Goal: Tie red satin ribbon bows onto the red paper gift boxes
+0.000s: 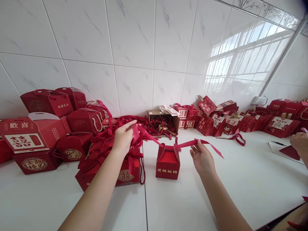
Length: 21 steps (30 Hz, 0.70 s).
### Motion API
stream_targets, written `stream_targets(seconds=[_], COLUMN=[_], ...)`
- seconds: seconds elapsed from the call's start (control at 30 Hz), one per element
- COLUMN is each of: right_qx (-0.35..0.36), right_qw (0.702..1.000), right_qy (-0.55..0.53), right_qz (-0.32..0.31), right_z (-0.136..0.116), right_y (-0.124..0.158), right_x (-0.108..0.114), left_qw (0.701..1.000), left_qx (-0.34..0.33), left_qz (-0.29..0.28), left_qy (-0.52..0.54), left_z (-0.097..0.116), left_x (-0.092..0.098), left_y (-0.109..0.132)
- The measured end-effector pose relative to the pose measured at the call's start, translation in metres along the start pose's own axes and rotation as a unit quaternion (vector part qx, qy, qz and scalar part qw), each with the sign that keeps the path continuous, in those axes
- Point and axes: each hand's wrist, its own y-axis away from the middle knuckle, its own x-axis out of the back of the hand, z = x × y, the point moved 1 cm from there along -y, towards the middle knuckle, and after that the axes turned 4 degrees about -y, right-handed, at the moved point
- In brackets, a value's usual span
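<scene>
A small red gift box [167, 163] with gold characters on its front stands upright on the white table between my hands. A red ribbon [189, 144] runs through the top of the box and stretches out to both sides. My left hand [124, 137] pinches the ribbon's left end, raised in front of the pile of ribboned boxes. To the right of the box, my right hand [201, 155] grips the other end between thumb and fingers, and a loose tail hangs past it.
Larger red gift boxes [36, 134] are stacked at the left. Against the tiled wall stand a cardboard box [151, 113] of ribbons and several small red boxes [218, 123]. A loose ribbon [238, 138] lies at right. Another person's hand [299, 142] is at the right edge, near a pen [278, 143].
</scene>
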Motion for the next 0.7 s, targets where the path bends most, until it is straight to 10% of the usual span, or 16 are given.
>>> stream_targets(seconds=[0.37, 0.7], right_qx=[0.083, 0.229], right_qw=[0.996, 0.957], right_qy=[0.011, 0.147], right_qz=[0.027, -0.098], right_z=[-0.025, -0.072], right_y=[-0.005, 0.001], right_x=[-0.008, -0.056], left_qw=[0.999, 0.994], left_qx=[-0.03, -0.106], left_qz=[0.007, -0.006], left_qy=[0.033, 0.021], left_z=[0.023, 0.045], left_x=[0.002, -0.024], left_y=[0.007, 0.013])
